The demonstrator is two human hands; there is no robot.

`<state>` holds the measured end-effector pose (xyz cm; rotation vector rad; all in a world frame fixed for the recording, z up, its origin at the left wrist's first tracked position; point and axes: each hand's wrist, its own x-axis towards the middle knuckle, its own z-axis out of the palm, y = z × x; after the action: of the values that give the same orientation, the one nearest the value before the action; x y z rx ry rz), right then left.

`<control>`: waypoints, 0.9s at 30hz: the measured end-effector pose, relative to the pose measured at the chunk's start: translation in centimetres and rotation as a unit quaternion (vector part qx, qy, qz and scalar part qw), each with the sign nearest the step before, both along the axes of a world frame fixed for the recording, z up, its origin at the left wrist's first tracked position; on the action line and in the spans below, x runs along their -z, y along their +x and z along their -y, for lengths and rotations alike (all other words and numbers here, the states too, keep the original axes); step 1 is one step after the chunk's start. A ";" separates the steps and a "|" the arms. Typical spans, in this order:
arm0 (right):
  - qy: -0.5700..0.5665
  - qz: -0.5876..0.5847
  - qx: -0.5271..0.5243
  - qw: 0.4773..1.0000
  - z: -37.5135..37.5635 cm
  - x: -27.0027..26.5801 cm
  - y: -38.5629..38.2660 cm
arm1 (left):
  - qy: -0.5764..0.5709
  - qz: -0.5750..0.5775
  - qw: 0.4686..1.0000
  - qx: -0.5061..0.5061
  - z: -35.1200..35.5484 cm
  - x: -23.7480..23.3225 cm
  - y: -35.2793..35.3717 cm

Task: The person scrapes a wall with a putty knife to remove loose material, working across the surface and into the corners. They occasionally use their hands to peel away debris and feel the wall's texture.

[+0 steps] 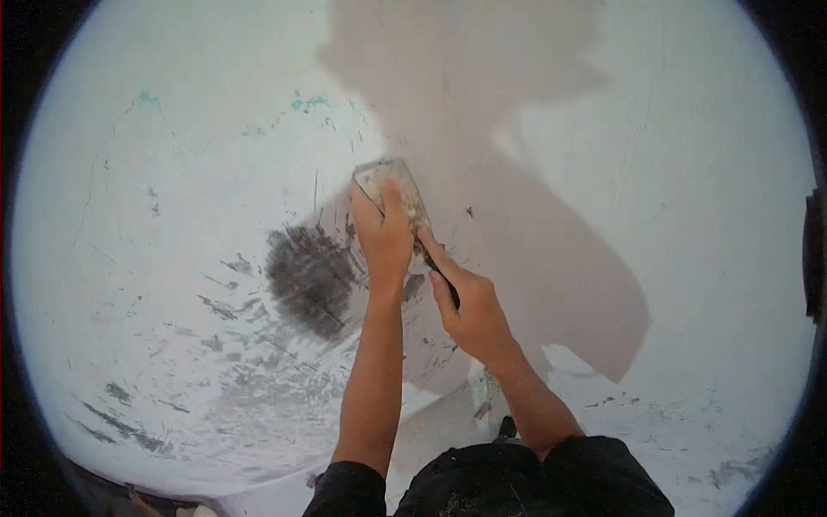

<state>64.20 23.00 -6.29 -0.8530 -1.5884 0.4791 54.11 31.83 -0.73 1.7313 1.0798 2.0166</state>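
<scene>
Head view: looks down along both bare forearms at a white, roughly plastered wall (689,172) that fills the picture.
Tool: a broad flat scraper (389,175), its metal blade smeared with pale filler, lies against the wall near the middle of the picture, blade end pointing up and away from the person.
Left hand (383,234): laid on the back of the blade, fingers stretched forward and not curled round anything. It rests there, by the look of it, to push the blade flat onto the surface.
Right hand (472,312): clamped round the dark handle (450,291) below the blade, index finger run along it. This grip seems to steer and set the angle while the other hand adds weight.
Dark grey scuffed patch (310,276): just to the left of the left hand, where the white coat is worn through; thinner grey streaks spread below and to the left.
Teal flecks (306,102): small spots of older colour, well above the blade.
Shadow (534,224): the person's own, cast on the wall above and to the right of the hands.
Black sleeves (594,465): at the bottom edge, speckled with pale dust.
</scene>
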 end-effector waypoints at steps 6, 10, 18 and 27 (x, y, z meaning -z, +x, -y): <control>-0.012 -0.008 0.063 0.998 -1.5 -2.2 -1.0 | 0.018 -0.066 0.998 -0.011 -1.0 -3.2 0.8; 0.014 -0.009 0.064 0.998 1.1 -2.1 -1.2 | 0.043 -0.047 0.998 0.012 0.2 -3.0 0.1; -0.166 0.077 -0.015 0.983 9.5 8.4 1.7 | -0.241 0.021 0.949 0.204 8.5 11.8 -4.7; -0.378 0.158 -0.107 0.906 16.5 17.5 2.4 | -0.600 0.153 0.771 0.152 22.5 26.0 -10.3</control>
<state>66.60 6.55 -23.75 -1.3930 -1.8187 1.2146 43.82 9.33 -26.70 0.7566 1.3603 0.8798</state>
